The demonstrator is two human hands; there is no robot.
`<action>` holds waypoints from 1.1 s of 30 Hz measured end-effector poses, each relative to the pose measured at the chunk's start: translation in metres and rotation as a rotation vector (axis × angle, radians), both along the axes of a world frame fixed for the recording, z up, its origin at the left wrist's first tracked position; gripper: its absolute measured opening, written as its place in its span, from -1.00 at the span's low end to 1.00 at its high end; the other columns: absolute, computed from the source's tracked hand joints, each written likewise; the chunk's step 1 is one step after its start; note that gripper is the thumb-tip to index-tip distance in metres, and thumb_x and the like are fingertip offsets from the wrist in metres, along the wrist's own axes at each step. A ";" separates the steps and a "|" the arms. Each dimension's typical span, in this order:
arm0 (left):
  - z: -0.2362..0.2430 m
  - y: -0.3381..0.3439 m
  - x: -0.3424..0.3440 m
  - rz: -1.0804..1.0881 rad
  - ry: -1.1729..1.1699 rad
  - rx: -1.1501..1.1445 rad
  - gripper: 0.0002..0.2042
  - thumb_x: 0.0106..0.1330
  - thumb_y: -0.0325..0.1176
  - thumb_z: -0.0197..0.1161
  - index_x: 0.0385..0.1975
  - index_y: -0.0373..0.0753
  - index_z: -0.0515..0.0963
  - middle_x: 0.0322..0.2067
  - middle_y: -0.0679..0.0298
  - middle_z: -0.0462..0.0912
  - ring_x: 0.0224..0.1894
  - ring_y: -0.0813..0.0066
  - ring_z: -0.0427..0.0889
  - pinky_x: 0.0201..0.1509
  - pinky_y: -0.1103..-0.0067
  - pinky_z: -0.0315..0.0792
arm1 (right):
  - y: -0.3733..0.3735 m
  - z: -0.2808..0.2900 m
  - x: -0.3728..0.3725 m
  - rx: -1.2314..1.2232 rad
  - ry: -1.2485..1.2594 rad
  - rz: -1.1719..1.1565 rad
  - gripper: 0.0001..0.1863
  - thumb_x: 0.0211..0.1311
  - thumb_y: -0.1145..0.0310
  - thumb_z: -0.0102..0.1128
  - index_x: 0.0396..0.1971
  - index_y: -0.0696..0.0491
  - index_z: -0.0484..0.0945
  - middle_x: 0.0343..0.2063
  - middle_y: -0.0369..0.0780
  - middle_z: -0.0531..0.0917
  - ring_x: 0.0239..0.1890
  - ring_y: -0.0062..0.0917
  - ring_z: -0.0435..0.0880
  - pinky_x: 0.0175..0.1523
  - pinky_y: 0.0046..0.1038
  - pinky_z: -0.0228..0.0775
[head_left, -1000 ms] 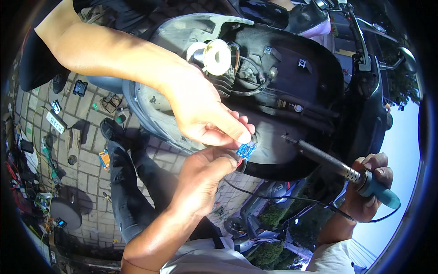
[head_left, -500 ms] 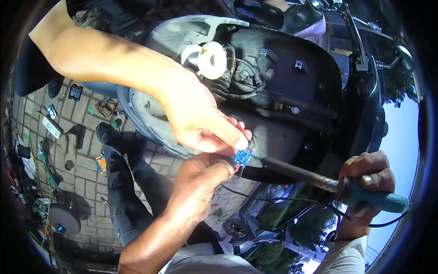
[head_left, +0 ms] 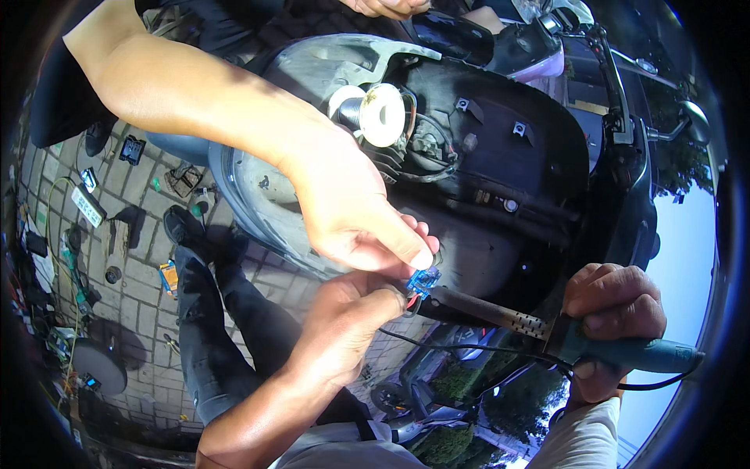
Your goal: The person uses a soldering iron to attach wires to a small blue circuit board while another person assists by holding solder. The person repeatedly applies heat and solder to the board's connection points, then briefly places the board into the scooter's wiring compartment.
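Observation:
My left hand (head_left: 336, 320) is closed, pinching red and dark wires (head_left: 412, 302) just under a small blue circuit board (head_left: 423, 280). Another person's hand (head_left: 367, 227), reaching in from the upper left, holds that board from above between thumb and fingers. In my right hand (head_left: 616, 313) is a soldering iron (head_left: 652, 354), gripped round its green handle. Its perforated metal barrel points left, with the front end at the board's right edge. Whether the tip touches the board I cannot tell.
A solder spool (head_left: 383, 116) rests on the opened scooter body (head_left: 500, 180) beyond the hands. The iron's black cord (head_left: 484, 346) loops below the barrel. Tools and parts litter the paving at left, including a white power strip (head_left: 87, 205). Another hand (head_left: 387, 6) shows at the top.
The soldering iron has moved left and down, bringing its front end against or close to the board. The board has tilted slightly. Another hand has appeared at the top edge.

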State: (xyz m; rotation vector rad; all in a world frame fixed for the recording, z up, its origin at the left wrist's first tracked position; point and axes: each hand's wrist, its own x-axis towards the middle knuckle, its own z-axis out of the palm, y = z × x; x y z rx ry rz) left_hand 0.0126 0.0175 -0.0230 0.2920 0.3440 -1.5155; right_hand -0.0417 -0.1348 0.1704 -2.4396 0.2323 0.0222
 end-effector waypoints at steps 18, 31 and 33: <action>0.001 -0.001 0.000 0.035 0.030 0.005 -0.62 0.10 -0.61 -0.03 -0.04 -0.52 0.44 0.07 0.15 0.42 0.03 0.60 0.42 0.04 0.67 0.28 | -0.005 -0.002 0.006 0.044 0.036 -0.009 -0.70 -0.21 0.34 0.41 -0.42 0.09 0.56 -0.43 -0.09 0.60 -0.49 -0.47 0.67 -0.35 -0.46 0.56; 0.001 0.000 0.000 -0.005 0.006 0.042 -0.66 0.10 -0.59 -0.01 -0.10 -0.53 0.47 0.00 0.18 0.47 -0.08 0.67 0.44 -0.02 0.71 0.27 | -0.006 -0.004 0.006 0.029 0.032 -0.050 -0.69 -0.23 0.27 0.41 -0.48 0.11 0.54 -0.47 -0.10 0.60 -0.54 -0.49 0.65 -0.37 -0.48 0.57; 0.001 0.000 0.001 -0.004 -0.003 0.037 -0.66 0.09 -0.59 -0.01 -0.10 -0.53 0.47 0.00 0.18 0.48 -0.10 0.67 0.44 -0.02 0.71 0.27 | -0.007 -0.004 0.005 0.019 0.038 -0.068 -0.67 -0.25 0.24 0.41 -0.49 0.12 0.54 -0.49 -0.10 0.60 -0.55 -0.49 0.64 -0.39 -0.49 0.57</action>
